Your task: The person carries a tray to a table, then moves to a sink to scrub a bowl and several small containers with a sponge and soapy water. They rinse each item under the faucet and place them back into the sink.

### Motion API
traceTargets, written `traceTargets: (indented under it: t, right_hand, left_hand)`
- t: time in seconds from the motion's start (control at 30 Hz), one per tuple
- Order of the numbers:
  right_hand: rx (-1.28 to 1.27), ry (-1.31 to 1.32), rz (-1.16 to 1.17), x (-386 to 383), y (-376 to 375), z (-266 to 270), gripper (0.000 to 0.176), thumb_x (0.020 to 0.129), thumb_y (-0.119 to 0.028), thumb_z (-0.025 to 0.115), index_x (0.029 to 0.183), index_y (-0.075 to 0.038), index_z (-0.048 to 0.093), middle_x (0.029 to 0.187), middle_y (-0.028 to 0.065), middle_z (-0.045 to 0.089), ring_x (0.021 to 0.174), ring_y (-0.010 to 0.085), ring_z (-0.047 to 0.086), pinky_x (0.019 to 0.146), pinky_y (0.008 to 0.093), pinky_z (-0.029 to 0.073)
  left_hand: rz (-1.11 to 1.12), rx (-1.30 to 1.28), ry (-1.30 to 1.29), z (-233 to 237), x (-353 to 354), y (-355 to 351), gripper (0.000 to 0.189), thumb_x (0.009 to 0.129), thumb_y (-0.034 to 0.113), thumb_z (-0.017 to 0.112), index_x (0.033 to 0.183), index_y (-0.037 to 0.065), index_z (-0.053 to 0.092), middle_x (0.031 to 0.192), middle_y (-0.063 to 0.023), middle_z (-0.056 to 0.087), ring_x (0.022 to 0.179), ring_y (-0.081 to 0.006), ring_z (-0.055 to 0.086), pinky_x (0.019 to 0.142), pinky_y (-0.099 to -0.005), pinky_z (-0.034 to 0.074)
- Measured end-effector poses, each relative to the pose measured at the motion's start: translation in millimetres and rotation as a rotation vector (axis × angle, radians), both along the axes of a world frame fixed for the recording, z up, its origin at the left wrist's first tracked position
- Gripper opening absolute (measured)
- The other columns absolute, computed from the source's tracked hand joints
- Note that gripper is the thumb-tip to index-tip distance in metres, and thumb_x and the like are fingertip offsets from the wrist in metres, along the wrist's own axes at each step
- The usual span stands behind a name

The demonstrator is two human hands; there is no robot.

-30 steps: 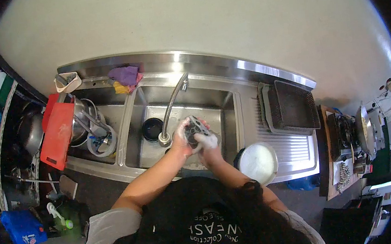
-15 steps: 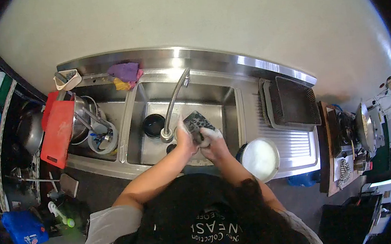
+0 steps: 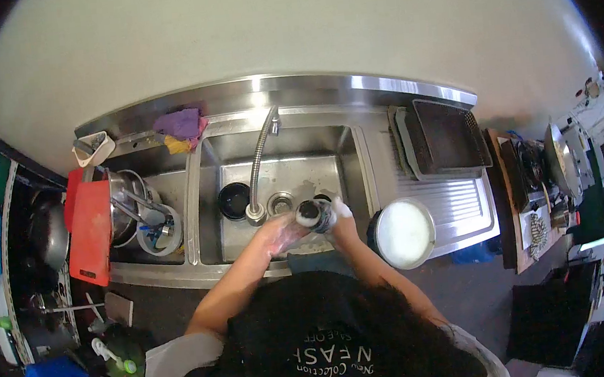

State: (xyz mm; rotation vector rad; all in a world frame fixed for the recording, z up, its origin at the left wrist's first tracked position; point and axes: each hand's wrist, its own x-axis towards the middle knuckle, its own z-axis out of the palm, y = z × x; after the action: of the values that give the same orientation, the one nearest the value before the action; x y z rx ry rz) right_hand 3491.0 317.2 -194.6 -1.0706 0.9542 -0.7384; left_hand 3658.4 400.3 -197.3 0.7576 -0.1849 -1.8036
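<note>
Over the front of the steel sink [image 3: 249, 240], my left hand [image 3: 284, 232] is wet and closed against the left side of a dark, soapy object [image 3: 311, 215]. My right hand [image 3: 342, 222], with white suds on it, grips the same object from the right. Its rounded end faces up; its exact kind cannot be made out. A black round bowl [image 3: 235, 200] lies in the sink, left of the flexible faucet hose [image 3: 259, 156]. Another dark round item [image 3: 323, 197] shows just behind the held object, partly hidden.
A pot of white foamy liquid [image 3: 402, 233] stands on the right near the front edge. Dark trays [image 3: 448, 136] rest on the drainboard. Red cutting boards [image 3: 93, 228], pots and a white bucket [image 3: 161, 233] are at left. Cloths [image 3: 180, 126] lie behind the sink.
The dark object in my hands has been turned, from a flat, square-looking face to a rounded end. My hands have shifted slightly, uncovering the drain. The view has moved a little.
</note>
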Motion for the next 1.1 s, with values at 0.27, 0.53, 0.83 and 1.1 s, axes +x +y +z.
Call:
traceTargets:
  t: [0.27,0.53,0.83,1.1]
  right_hand:
    - [-0.744,0.777,-0.026,-32,-4,34,0.022,0.078,-0.023,0.061,0.088,-0.004,0.058,0.097,0.0137,0.054,0.091,0.0306,0.053,0.076,0.0405,0.044]
    - [-0.796,1.012,-0.249,-156,-14,62,0.023,0.074,-0.021,0.065,0.085,-0.006,0.052,0.080,0.0155,0.056,0.077,0.0346,0.055,0.067,0.0428,0.043]
    - [-0.395,1.626,0.362,-171,-11,29,0.072,0.075,-0.019,0.049,0.140,-0.010,0.021,0.137,0.0266,0.031,0.127,0.0382,0.032,0.102,0.0373,0.032]
    - [-0.325,1.085,0.232,-195,-20,2,0.045,0.076,-0.011,0.051,0.121,-0.002,0.048,0.114,0.0213,0.055,0.104,0.0322,0.054,0.090,0.0399,0.042]
  left_hand:
    - [-0.033,0.044,-0.108,-15,4,-2,0.027,0.083,0.016,0.063,0.108,0.007,0.056,0.097,-0.0042,0.062,0.084,-0.0136,0.059,0.070,-0.0248,0.046]
    - [-0.526,-0.002,-1.565,-63,-10,-26,0.030,0.069,0.018,0.070,0.093,0.002,0.062,0.083,-0.0157,0.064,0.079,-0.0273,0.063,0.067,-0.0364,0.047]
    - [-0.995,-0.263,-1.957,-209,-7,-27,0.025,0.078,0.017,0.051,0.091,0.001,0.065,0.096,-0.0222,0.062,0.091,-0.0350,0.061,0.077,-0.0430,0.049]
    - [-0.691,-0.404,-2.136,-96,-43,-60,0.026,0.075,0.017,0.055,0.095,0.004,0.064,0.101,-0.0180,0.061,0.089,-0.0321,0.059,0.074,-0.0419,0.047]
